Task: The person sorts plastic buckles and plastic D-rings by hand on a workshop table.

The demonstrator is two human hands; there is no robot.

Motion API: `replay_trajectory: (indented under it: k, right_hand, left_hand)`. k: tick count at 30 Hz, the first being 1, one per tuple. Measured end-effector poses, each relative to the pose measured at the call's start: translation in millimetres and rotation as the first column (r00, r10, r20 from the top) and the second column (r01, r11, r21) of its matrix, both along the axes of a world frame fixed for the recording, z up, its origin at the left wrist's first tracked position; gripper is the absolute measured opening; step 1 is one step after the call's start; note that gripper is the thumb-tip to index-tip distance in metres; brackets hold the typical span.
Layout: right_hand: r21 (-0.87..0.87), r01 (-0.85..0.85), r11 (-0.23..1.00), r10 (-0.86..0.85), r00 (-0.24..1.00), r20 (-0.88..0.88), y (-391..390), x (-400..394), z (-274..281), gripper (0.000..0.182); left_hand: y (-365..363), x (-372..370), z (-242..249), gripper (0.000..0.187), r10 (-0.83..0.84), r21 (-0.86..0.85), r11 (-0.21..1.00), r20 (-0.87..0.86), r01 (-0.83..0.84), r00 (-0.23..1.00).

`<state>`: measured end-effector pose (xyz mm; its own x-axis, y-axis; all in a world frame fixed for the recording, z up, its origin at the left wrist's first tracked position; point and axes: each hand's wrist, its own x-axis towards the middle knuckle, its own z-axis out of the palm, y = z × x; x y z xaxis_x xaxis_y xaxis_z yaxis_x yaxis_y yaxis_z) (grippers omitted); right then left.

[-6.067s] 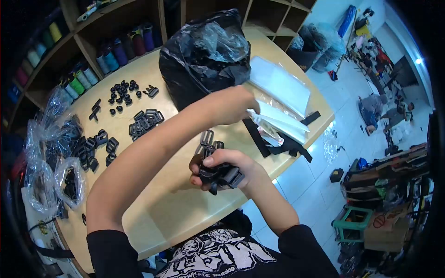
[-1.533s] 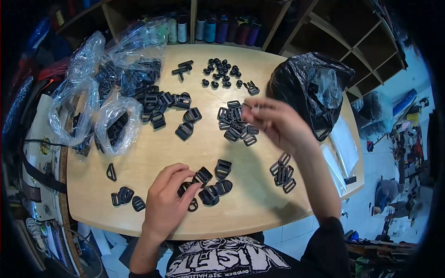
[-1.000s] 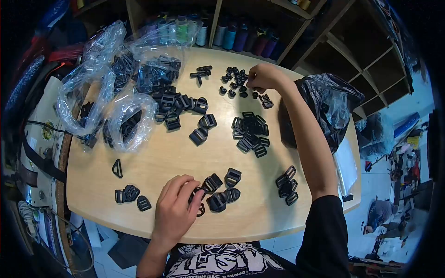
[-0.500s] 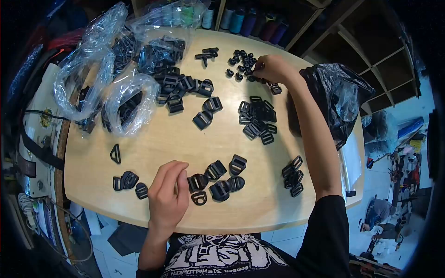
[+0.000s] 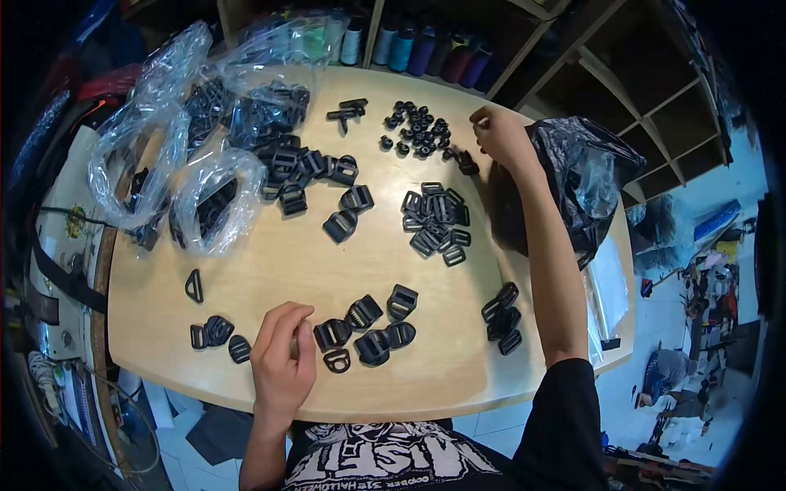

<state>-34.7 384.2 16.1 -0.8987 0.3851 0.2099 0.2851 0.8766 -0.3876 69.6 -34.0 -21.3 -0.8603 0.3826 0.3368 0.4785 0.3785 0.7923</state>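
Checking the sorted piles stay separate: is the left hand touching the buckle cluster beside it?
Apart. The head view shows bare table between the left hand and the buckle cluster.

The table top (image 5: 286, 262) is pale beige wood, and all the small buckles (image 5: 364, 323) and round pieces (image 5: 416, 131) on it are plain black. Beside the table's left edge, the plastic bags (image 5: 164, 155) are clear and shiny with black parts inside, while the bag (image 5: 585, 176) at the table's right edge is black and glossy. Behind the table, the thread spools (image 5: 409, 45) are green, teal, blue, purple and dark red, and the shirt (image 5: 385, 458) below the table's near edge is black with a white print.
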Motion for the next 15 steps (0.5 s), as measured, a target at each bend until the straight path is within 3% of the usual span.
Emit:
replay_trajectory:
  k: [1,3,4,6,10,15]
  right_hand:
    - [0.003,0.008,1.000,-0.008,1.000,-0.006,2,3,2,0.024]
    - [0.056,0.041,0.998,-0.056,0.952,0.302,0,9,8,0.024]
    - [0.056,0.042,0.998,-0.057,0.952,0.302,-8,10,14,0.024]
    - [0.007,0.060,0.998,-0.055,0.862,0.504,-21,12,20,0.026]
    - [0.144,-0.071,0.987,-0.008,0.874,0.486,-19,11,6,0.029]
    - [0.166,-0.056,0.984,-0.051,0.815,0.577,-41,14,19,0.029]
  left_hand:
    - [-1,-1,-2,0.015,0.000,0.004,1.000,0.007,0.000,1.000]
    - [-2,-2,-4,0.015,0.000,0.010,1.000,0.016,0.000,1.000]
    - [-2,-2,-4,0.015,0.005,0.015,1.000,0.033,-0.006,0.999]
    - [-2,-2,-4,0.015,0.010,0.020,1.000,0.053,-0.011,0.999]
    - [-2,-2,-6,0.015,0.012,0.030,0.999,0.058,-0.014,0.998]
    - [-3,-3,-6,0.016,0.004,0.025,1.000,0.055,-0.005,0.998]
